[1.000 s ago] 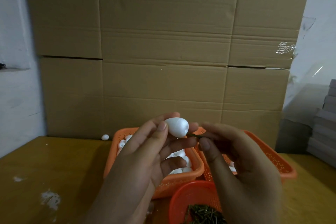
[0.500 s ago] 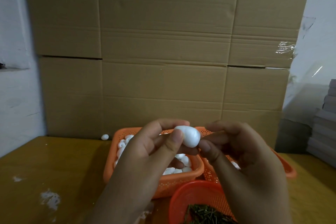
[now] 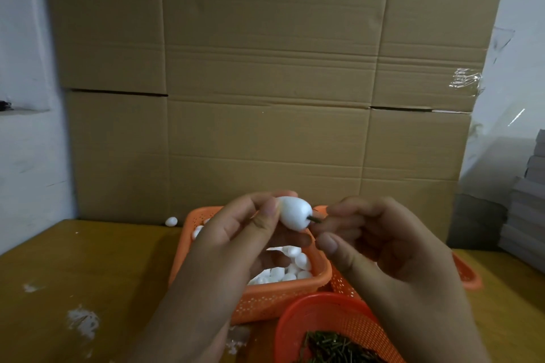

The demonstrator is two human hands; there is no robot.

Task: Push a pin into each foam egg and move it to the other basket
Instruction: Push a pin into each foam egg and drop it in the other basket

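My left hand [image 3: 236, 247] pinches a white foam egg [image 3: 295, 213] between thumb and fingers, held up over the baskets. A dark pin [image 3: 314, 219] sticks out of the egg's right end, and my right hand [image 3: 380, 247] holds its free end with curled fingertips. Below them an orange basket [image 3: 283, 295] holds several white foam eggs [image 3: 290, 270]. A second orange basket [image 3: 467, 274] sits to its right, mostly hidden behind my right hand. A round red basket [image 3: 321, 324] at the front holds several dark pins [image 3: 333, 348].
A wall of cardboard boxes [image 3: 265, 97] stands right behind the baskets. One loose foam egg [image 3: 171, 221] lies on the wooden table [image 3: 88, 274] by the boxes. White foam crumbs [image 3: 82, 321] mark the table at the left. Stacked grey sheets [image 3: 525, 209] rise at the right.
The egg has turned in my left hand so its narrow end faces right. The pin now shows sticking out of that end, with my right fingers on it.
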